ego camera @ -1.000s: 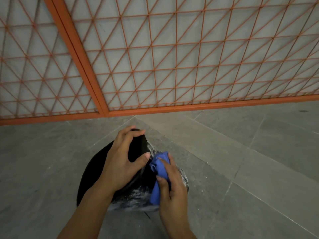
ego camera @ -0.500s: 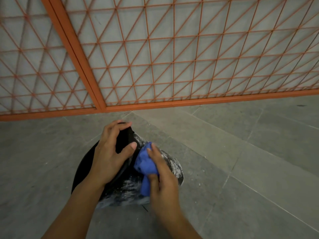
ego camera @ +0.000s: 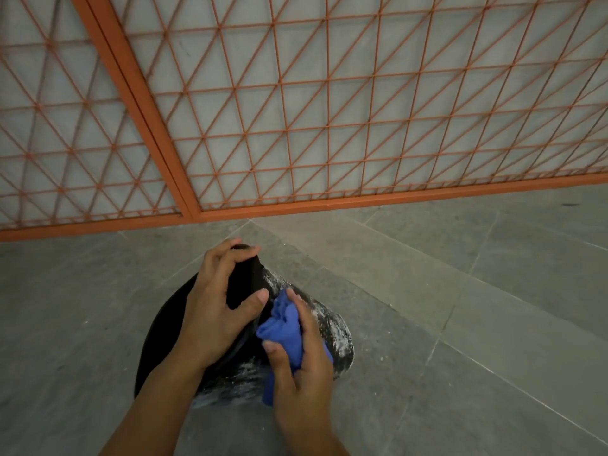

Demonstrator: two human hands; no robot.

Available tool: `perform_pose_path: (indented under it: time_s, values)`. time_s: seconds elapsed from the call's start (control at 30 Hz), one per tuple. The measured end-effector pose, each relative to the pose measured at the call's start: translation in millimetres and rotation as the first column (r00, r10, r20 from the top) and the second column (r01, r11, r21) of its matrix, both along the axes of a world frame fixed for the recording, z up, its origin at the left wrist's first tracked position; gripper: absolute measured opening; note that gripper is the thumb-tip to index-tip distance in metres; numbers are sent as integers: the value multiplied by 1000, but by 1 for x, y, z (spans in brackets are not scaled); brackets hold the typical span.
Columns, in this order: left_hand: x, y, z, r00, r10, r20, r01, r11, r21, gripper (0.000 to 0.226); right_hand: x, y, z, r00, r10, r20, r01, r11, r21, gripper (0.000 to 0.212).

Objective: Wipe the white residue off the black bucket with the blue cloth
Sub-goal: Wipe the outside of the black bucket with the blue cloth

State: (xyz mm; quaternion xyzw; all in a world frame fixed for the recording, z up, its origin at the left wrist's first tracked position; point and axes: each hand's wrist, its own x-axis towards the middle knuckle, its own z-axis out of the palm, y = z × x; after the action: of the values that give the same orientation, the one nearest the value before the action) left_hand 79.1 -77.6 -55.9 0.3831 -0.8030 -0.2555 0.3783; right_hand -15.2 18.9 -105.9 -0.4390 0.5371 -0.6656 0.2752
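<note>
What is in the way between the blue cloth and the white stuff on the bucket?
Nothing visible. The right hand grips the blue cloth right against the bucket, beside the white stuff. The left hand holds the bucket's rim on the other side, off the white part.

bucket (ego camera: 332, 327): black, white-smeared | cloth (ego camera: 286, 327): soft blue fabric | floor (ego camera: 460, 324): matt grey tile

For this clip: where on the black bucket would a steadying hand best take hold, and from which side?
Best at the raised rim edge, from the left, as the left hand does now: fingers hooked over the top, thumb on the wall. The black bucket lies tilted on the floor, its residue-streaked side facing right, which stays free for the right hand holding the blue cloth.
</note>
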Motion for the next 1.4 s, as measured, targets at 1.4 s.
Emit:
perform_pose_path:
  time_s: [1.4]
  values:
    - [20, -7, -7, 992, -24, -126, 29, 999, 33, 45, 1, 6, -13, 999, -34, 41, 32, 999, 40, 40]
